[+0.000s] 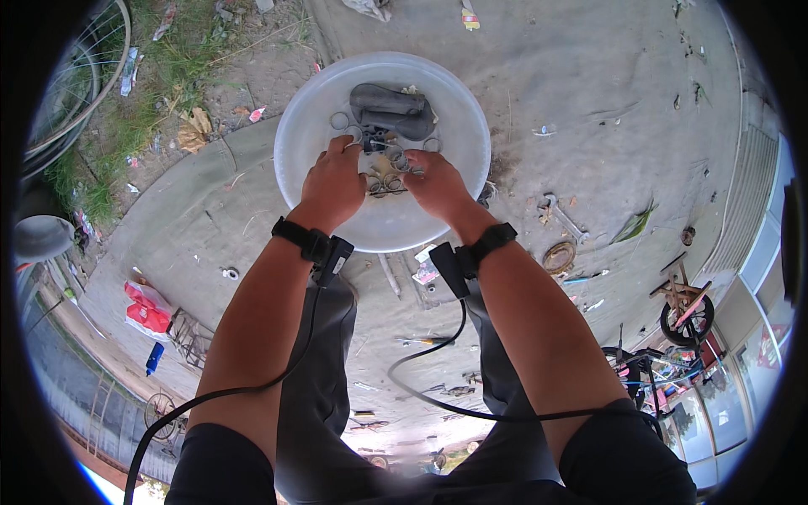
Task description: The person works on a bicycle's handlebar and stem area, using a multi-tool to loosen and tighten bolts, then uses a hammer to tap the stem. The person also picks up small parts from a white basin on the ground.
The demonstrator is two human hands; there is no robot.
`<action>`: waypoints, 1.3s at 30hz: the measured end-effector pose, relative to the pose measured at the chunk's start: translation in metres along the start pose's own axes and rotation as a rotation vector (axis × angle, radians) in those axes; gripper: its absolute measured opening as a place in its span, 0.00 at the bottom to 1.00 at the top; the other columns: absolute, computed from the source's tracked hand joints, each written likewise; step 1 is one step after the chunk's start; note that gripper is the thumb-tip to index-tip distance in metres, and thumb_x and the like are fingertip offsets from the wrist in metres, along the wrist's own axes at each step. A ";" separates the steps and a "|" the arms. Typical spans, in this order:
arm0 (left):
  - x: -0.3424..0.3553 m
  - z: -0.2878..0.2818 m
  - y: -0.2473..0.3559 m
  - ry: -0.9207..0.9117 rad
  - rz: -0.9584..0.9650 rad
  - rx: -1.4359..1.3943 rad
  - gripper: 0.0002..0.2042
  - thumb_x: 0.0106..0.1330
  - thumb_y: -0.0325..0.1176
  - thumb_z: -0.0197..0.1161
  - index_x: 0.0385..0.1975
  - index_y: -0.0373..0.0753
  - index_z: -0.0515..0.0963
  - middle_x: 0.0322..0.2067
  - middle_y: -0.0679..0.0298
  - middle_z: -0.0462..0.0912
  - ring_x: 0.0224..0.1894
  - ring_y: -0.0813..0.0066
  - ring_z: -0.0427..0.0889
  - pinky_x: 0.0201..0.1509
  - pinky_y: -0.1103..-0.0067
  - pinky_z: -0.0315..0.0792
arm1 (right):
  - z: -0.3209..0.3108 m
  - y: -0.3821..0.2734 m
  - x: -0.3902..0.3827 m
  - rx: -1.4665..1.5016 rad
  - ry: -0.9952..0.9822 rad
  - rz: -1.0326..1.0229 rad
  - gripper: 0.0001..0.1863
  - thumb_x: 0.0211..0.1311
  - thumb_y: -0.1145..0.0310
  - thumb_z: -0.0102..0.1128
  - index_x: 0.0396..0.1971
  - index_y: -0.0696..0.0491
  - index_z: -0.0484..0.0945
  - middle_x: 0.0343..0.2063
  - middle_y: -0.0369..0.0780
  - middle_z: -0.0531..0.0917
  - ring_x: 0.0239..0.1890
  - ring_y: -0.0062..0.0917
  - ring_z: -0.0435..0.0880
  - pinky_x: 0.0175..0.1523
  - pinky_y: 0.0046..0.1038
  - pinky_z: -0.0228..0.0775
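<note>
Both my hands reach down into a round whitish plastic basin [296, 109]. My left hand [333, 178] is over the basin's left part, its thumb apart from its forefinger, beside several metal rings [392, 182]. On the right, my right hand [436, 180] has its thumb and fingers parted at the edge of the same rings. I cannot make out anything held in either hand, and the outer fingers are partly hidden. A dark grey, rounded object like a bicycle saddle [391, 111] lies at the basin's far side. Between it and the rings sits a small dark part [376, 140].
The basin stands on grey, littered ground. A wrench [566, 219] and a rusty ring [559, 257] lie to the right. Bicycle wheels [101, 76] are at the upper left, and a small wheeled frame [686, 313] stands at far right. Black cables [316, 337] hang from both wrists.
</note>
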State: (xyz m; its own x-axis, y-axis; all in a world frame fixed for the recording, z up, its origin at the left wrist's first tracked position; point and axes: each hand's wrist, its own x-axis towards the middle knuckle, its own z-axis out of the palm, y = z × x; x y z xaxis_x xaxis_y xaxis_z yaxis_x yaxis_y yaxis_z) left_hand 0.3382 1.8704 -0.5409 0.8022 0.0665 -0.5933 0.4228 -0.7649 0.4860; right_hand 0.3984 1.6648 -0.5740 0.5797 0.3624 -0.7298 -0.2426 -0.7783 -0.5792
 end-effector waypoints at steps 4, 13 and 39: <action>0.020 0.009 -0.007 -0.002 0.035 -0.025 0.23 0.63 0.27 0.64 0.60 0.35 0.74 0.65 0.55 0.71 0.60 0.49 0.78 0.62 0.61 0.75 | 0.015 -0.002 0.019 0.015 0.018 -0.009 0.27 0.62 0.62 0.63 0.61 0.54 0.77 0.54 0.50 0.82 0.55 0.43 0.84 0.61 0.39 0.75; 0.033 0.030 -0.004 -0.004 -0.025 -0.100 0.21 0.63 0.25 0.63 0.58 0.36 0.74 0.57 0.51 0.76 0.54 0.46 0.81 0.56 0.58 0.77 | 0.026 0.000 0.036 -0.150 0.060 -0.006 0.23 0.62 0.66 0.62 0.57 0.54 0.80 0.49 0.47 0.86 0.51 0.42 0.86 0.57 0.37 0.77; 0.026 0.044 -0.016 -0.060 -0.209 -0.283 0.11 0.62 0.32 0.61 0.43 0.38 0.82 0.37 0.47 0.86 0.41 0.46 0.86 0.48 0.58 0.79 | 0.010 0.022 0.025 -0.176 0.024 -0.170 0.07 0.63 0.68 0.63 0.37 0.53 0.85 0.35 0.46 0.87 0.37 0.40 0.88 0.45 0.39 0.79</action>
State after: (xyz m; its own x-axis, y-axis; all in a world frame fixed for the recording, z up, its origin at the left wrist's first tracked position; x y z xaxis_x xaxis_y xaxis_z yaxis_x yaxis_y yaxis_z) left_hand 0.3334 1.8557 -0.5922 0.6633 0.1584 -0.7314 0.6820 -0.5303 0.5037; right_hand 0.3996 1.6614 -0.6085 0.6193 0.4849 -0.6175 -0.0019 -0.7856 -0.6188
